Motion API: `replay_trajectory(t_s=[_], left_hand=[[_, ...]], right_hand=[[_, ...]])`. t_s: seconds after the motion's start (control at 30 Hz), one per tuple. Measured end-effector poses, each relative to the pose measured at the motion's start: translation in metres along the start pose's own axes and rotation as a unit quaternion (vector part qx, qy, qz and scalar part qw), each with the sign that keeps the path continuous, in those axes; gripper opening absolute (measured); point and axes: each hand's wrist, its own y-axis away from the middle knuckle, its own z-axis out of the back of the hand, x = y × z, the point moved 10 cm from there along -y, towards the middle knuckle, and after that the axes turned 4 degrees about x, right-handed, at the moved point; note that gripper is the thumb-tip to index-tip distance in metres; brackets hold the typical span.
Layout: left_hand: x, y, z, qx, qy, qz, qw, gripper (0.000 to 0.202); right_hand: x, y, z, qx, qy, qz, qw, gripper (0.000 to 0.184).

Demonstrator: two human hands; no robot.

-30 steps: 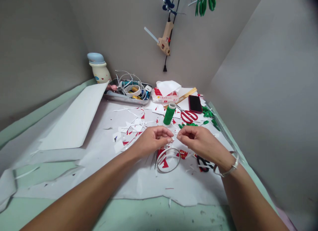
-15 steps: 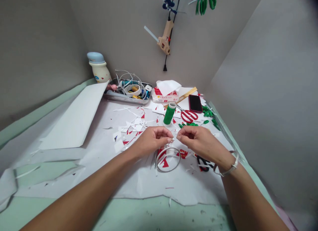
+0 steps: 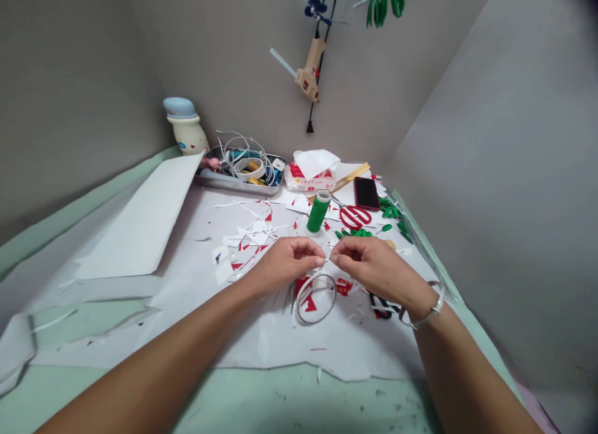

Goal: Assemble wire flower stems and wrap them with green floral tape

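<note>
Scrap-strewn paper [image 3: 261, 347], both hands [image 3: 284, 266] pinching wire loop [image 3: 297, 300]

Three grey walls: left [image 3: 70, 110], back [image 3: 210, 66], right [image 3: 495, 172]. They box in a pale green table [image 3: 299, 400], its near surface scuffed with dark specks. Glue gun [image 3: 309, 76] hangs against back wall on black cord [image 3: 309, 126], green leaf strands [image 3: 384, 4] beside it. Light soft, even; shadows faint.
</note>
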Motion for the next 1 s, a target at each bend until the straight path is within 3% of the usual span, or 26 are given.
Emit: replay_trajectory(t_s=[0.4, 0.53, 0.63, 0.7, 0.8, 1.0], left_hand=[[0.006, -0.002, 0.005, -0.02, -0.004, 0.012, 1.0, 0.015], [0.007, -0.002, 0.01, -0.036, 0.0, 0.02, 0.999, 0.014], [0.01, -0.002, 0.013, -0.049, 0.006, 0.029, 0.998, 0.017], [0.011, -0.001, 0.015, -0.054, 0.01, 0.031, 0.998, 0.019], [0.012, -0.001, 0.016, -0.056, 0.011, 0.029, 0.998, 0.02], [0.017, -0.003, 0.016, -0.054, 0.048, 0.029, 0.997, 0.017]], right_hand=[[-0.012, -0.003, 0.007, -0.041, 0.029, -0.006, 0.999, 0.019], [-0.011, 0.0, 0.021, -0.126, 0.045, 0.015, 0.991, 0.031], [-0.001, 0.009, 0.029, -0.194, 0.077, 0.018, 0.978, 0.019], [0.008, 0.01, 0.017, -0.157, 0.082, 0.03, 0.984, 0.011], [0.014, 0.006, -0.012, -0.068, 0.071, 0.03, 0.995, 0.013], [-0.002, -0.007, -0.03, -0.093, -0.002, -0.001, 0.996, 0.023]])
